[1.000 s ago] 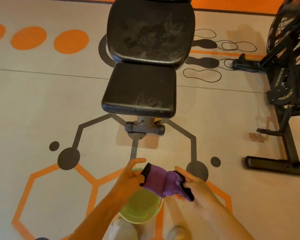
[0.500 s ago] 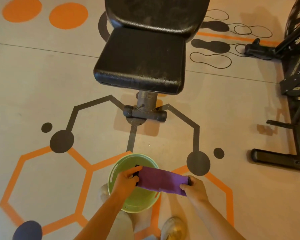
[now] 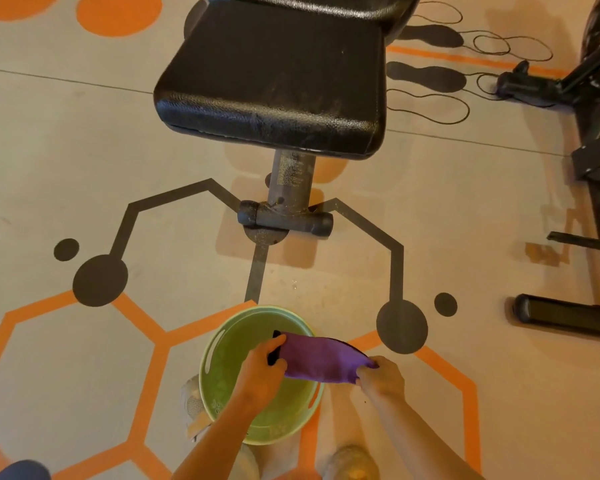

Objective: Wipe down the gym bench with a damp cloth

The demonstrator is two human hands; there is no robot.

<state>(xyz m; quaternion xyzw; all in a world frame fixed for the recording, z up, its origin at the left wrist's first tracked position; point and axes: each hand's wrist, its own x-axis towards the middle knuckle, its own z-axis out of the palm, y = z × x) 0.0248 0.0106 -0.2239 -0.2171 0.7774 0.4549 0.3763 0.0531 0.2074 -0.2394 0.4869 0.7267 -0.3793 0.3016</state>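
Note:
A purple cloth (image 3: 321, 358) with a black edge is stretched between my two hands above a green basin (image 3: 229, 344) on the floor. My left hand (image 3: 262, 374) grips the cloth's left end over the basin. My right hand (image 3: 381, 377) pinches its right end just past the basin's rim. The black padded gym bench (image 3: 274, 81) stands ahead, its seat dusty, on a metal post with a cross foot (image 3: 286, 220).
An exercise bike (image 3: 589, 161) with black floor bars stands at the right. The floor carries orange and dark painted hexagon and dot markings. My shoes (image 3: 350, 464) show below the basin. A few water drops (image 3: 294, 285) lie on the floor ahead of the basin.
My view has tilted down and closer. The cloth went from bunched between my hands to pulled out flat over the basin, and my hands moved apart.

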